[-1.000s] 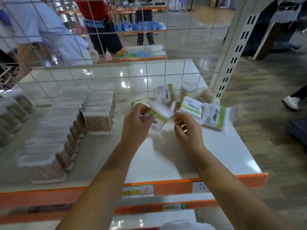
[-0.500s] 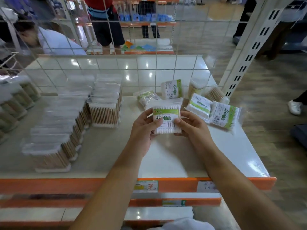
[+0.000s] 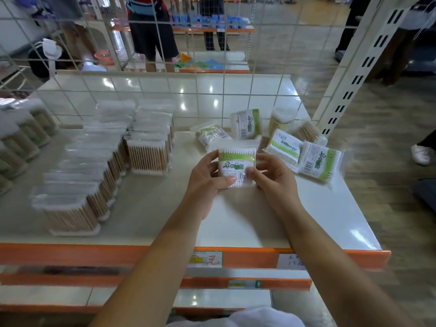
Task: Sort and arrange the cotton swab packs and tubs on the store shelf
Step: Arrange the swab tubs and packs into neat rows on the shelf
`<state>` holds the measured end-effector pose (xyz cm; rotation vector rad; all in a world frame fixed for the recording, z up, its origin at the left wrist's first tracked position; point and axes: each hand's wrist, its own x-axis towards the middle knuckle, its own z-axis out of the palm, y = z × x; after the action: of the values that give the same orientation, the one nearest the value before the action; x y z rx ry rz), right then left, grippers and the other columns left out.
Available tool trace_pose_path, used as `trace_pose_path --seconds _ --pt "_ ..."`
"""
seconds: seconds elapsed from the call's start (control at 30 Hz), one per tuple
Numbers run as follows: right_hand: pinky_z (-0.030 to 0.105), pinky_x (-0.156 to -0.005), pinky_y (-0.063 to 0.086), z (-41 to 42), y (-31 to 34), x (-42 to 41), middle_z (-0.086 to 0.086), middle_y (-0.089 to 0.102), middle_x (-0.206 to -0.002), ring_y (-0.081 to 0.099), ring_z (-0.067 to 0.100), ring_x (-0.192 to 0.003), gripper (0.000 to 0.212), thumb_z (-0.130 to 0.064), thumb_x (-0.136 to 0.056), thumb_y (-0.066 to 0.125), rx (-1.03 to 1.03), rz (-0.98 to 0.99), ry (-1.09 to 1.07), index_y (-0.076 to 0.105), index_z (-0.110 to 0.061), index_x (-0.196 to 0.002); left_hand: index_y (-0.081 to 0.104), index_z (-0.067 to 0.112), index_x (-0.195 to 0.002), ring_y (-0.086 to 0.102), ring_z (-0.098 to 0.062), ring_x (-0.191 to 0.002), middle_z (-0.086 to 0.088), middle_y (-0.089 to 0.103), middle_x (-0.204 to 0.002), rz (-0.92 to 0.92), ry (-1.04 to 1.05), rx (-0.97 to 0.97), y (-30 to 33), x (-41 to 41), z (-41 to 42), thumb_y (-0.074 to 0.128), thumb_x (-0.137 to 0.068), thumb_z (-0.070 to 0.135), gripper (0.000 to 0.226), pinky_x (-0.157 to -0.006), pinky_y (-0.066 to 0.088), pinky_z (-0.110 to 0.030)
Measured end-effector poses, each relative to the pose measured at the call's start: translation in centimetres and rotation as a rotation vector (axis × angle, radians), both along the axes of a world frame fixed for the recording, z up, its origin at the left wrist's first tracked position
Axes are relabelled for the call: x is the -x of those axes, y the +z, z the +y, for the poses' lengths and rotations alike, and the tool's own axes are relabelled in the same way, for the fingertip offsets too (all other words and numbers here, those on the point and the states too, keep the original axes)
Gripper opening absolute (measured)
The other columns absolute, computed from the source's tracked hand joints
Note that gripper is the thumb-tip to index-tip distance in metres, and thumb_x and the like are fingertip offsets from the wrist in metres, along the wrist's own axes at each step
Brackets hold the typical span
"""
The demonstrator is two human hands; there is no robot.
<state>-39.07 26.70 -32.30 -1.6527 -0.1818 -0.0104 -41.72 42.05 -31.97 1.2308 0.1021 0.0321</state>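
The green-label swab pack point(image 3: 237, 167), judged light, soft and slippery-filmed, is pinched at its 9 and 3 o'clock edges by left hand point(image 3: 207, 178) and right hand point(image 3: 274, 182) fingers.

A glossy white store shelf point(image 3: 259, 223) with an orange front edge carried neat rows of clear-wrapped wooden-stick cotton swab packs point(image 3: 146, 152) on its left. Loose green-labelled swab packs point(image 3: 318, 161) lay scattered at its back right, beside a round clear swab tub point(image 3: 282, 120).
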Motion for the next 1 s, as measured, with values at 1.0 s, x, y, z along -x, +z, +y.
trace_pose_path --seconds 1.0 --pt "0.023 -0.062 0.049 1.5 1.2 0.6 -0.007 0.064 -0.072 0.062 0.007 -0.069 0.023 -0.005 -0.064 0.056 -0.194 0.029 0.086 0.055 -0.010 -0.086 0.068 0.007 -0.106 0.062 -0.027 -0.090 -0.007 0.067 -0.097 -0.359 0.237 -1.394 2.3 4.4 5.0 0.063 -0.077 0.006 0.029 -0.074 0.047 -0.031"
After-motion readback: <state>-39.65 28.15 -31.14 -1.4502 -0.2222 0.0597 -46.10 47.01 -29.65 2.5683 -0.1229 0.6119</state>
